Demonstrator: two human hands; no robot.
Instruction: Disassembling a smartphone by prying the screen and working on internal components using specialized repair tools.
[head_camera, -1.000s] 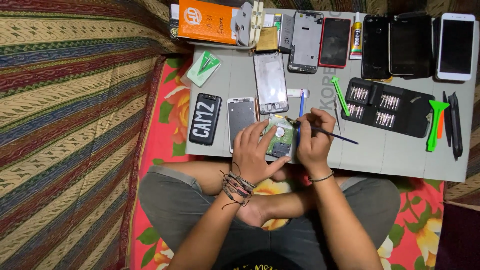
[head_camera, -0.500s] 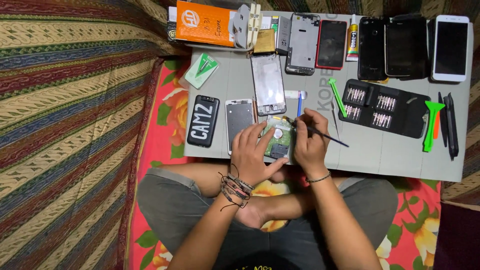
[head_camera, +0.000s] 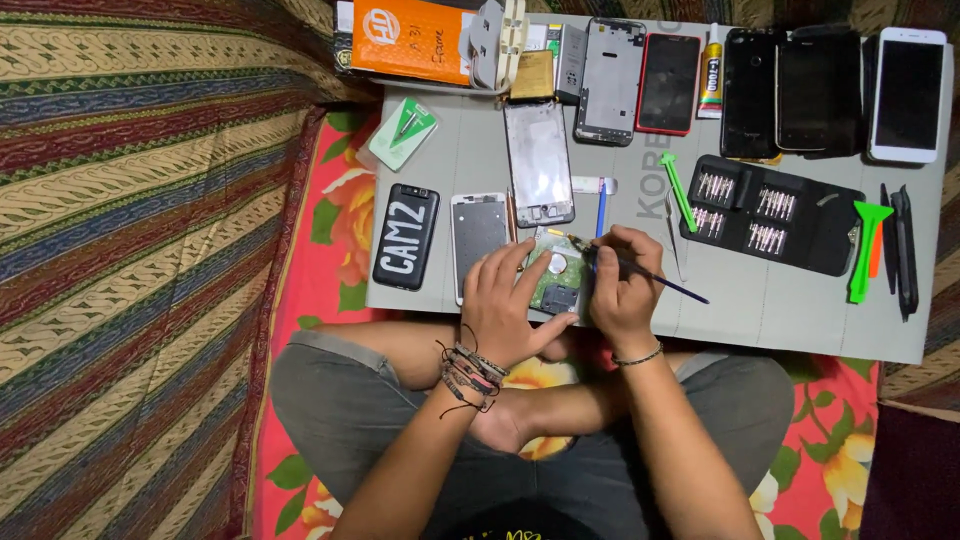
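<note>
My left hand (head_camera: 505, 305), with cord bracelets at the wrist, rests on an opened phone with a bare green circuit board (head_camera: 556, 275) and steadies it at the near edge of the grey work board (head_camera: 760, 310). My right hand (head_camera: 620, 290) grips a thin dark screwdriver (head_camera: 672, 285) like a pen. Its tip touches the top of the circuit board and its handle points right. Both hands hide most of the phone.
Beside my left hand lie a phone frame (head_camera: 478, 235) and a black case with white letters (head_camera: 405, 235). A bit case (head_camera: 770, 215) and green pry tools (head_camera: 865, 245) lie to the right. Several phones (head_camera: 905, 95), a glue tube (head_camera: 712, 60) and an orange box (head_camera: 410, 40) line the back. Striped cloth (head_camera: 130, 250) lies to the left.
Both hands stay on the opened phone with the screwdriver tip at the board. The view has shifted slightly; nothing was picked up or put down.
</note>
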